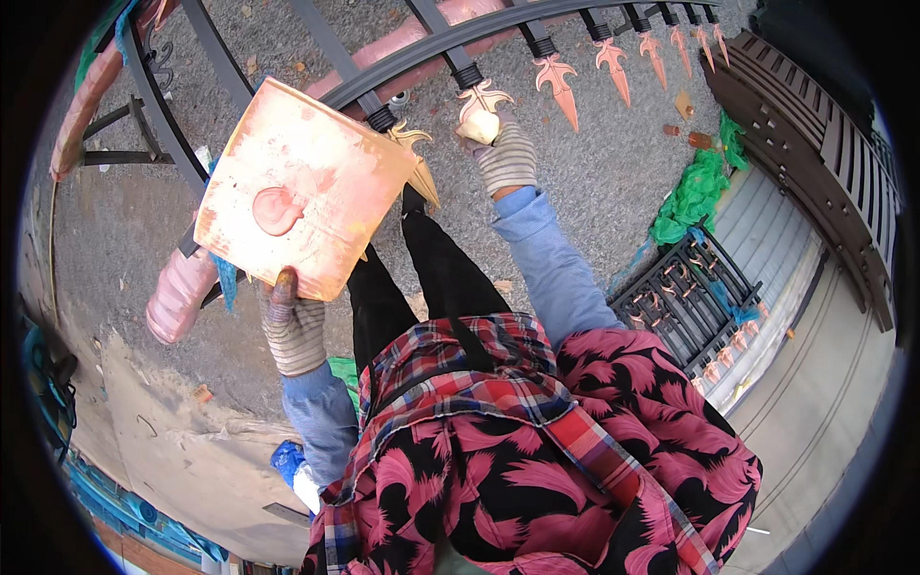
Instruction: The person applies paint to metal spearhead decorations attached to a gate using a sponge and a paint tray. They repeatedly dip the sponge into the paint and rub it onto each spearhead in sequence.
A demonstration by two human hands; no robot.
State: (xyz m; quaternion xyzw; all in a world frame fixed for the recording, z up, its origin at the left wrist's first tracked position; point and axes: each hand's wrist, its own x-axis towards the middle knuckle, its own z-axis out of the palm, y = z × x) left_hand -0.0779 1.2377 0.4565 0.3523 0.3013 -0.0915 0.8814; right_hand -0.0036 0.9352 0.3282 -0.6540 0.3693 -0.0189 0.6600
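My left hand (292, 326), in a striped knit glove, grips the lower edge of a square, paint-smeared board (331, 177) with the thumb on top. A wet blob of copper-pink paint (276, 211) lies on it. My right hand (506, 158), gloved too, is closed around a small whitish pad (479, 127), probably a sponge. The pad is against a copper-pink spear finial (484, 96) on a dark metal fence panel (412, 57). Left of it, a gold-coloured finial (422, 177) is partly behind the board. Several copper-pink finials (556, 86) continue to the right.
Pink-wrapped tubes (182, 297) lie under the panel's left side. At right are green netting (692, 196), a smaller dark panel with copper-pink ornaments (685, 297) and stacked brown slatted panels (805, 144). Grey rough ground (594, 172) lies beneath.
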